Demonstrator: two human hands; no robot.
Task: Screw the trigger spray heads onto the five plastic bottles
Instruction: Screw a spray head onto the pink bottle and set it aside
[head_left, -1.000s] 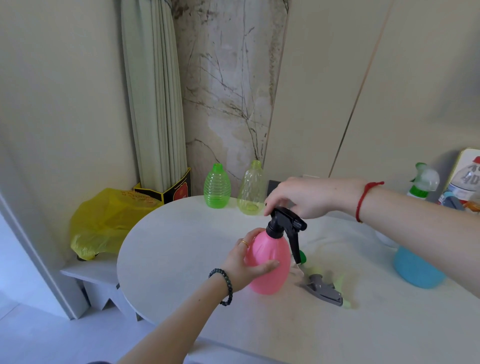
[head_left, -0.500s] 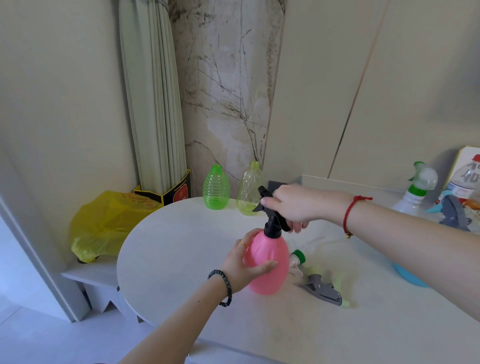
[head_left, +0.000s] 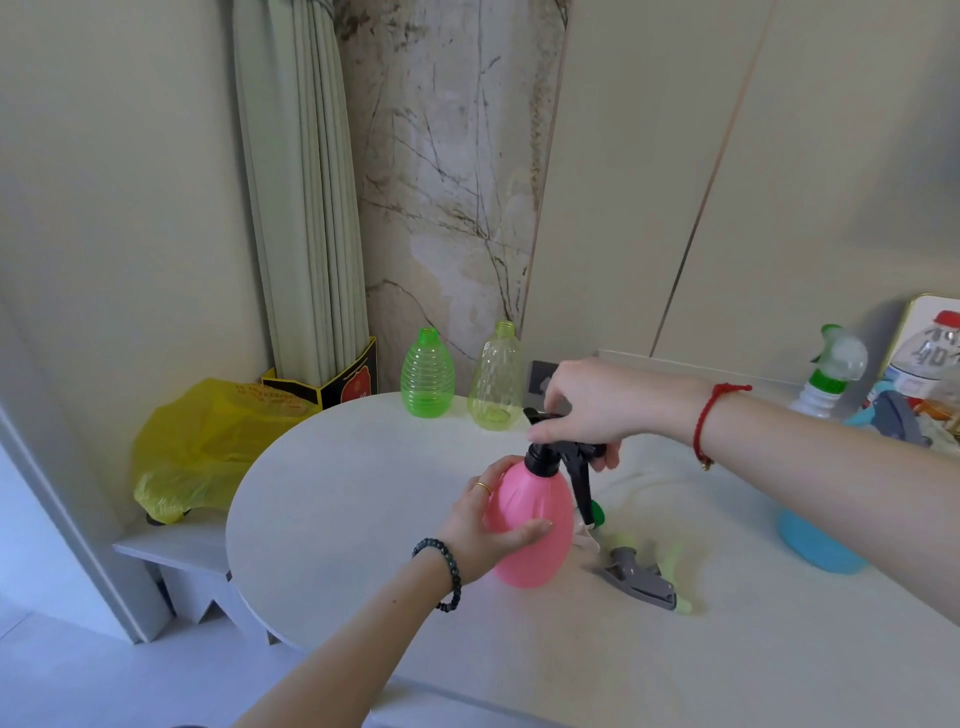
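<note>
Now the left hand (head_left: 485, 525) is steadying the pink bottle (head_left: 532, 525) on the table (head_left: 337, 493) while right fingers (head_left: 550, 431), pinching the black spray head (head_left: 563, 457), are twisting it; probably another turn next.

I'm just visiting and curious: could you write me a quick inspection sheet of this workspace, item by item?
Surface: pale round table, looks clean.
Job's things: pink bottle upright with black spray head on its neck; green bottle and yellow bottle at the back, both open-necked; blue bottle at right, top hidden by the arm; grey spray head lying loose beside the pink bottle.
Clutter: white bottle with its sprayer on and a water bottle, far right.
Hands: left hand grips the pink bottle; right hand grips the black spray head.
Cables: nothing seen.
Surroundings: curtain, yellow bag on a low shelf.
</note>
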